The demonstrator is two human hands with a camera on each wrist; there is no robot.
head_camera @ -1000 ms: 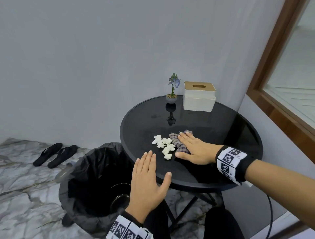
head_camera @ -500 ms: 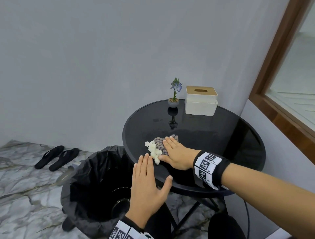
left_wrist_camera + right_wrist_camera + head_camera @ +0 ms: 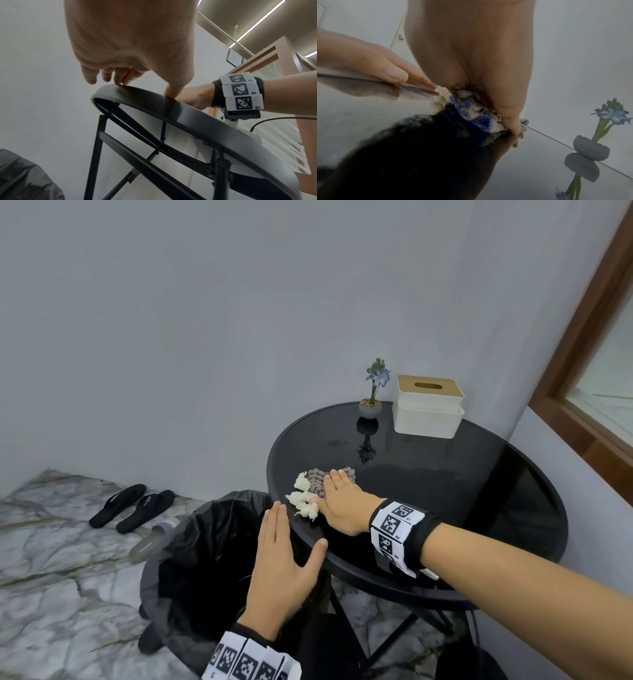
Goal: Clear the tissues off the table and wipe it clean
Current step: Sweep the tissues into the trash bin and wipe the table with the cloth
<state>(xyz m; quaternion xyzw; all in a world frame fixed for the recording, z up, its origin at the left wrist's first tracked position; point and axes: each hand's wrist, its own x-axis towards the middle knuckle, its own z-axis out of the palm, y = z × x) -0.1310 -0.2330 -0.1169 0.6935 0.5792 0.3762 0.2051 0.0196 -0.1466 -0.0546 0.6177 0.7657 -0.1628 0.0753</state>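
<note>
Several white crumpled tissue bits [image 3: 303, 497] lie near the left rim of the round black table [image 3: 462, 508]. Just behind them is a checked cloth [image 3: 317, 480], and my right hand [image 3: 337, 491] presses flat on it with straight fingers. The right wrist view shows the cloth [image 3: 476, 117] bunched under the palm and one tissue bit [image 3: 442, 91] at its front. My left hand [image 3: 279, 529] is flat and open at the table edge, over the bin, holding nothing. In the left wrist view its fingertips [image 3: 120, 79] touch the table rim [image 3: 171, 106].
A bin lined with a black bag [image 3: 205, 559] stands below the table's left edge. A white tissue box [image 3: 428, 412] and a small potted blue flower [image 3: 371, 402] sit at the table's back. Black slippers [image 3: 133, 506] lie on the marble floor.
My right hand has slid the cloth and the tissue bits leftward across the table to its left rim, close to my left hand. The left hand has stayed at the edge.
</note>
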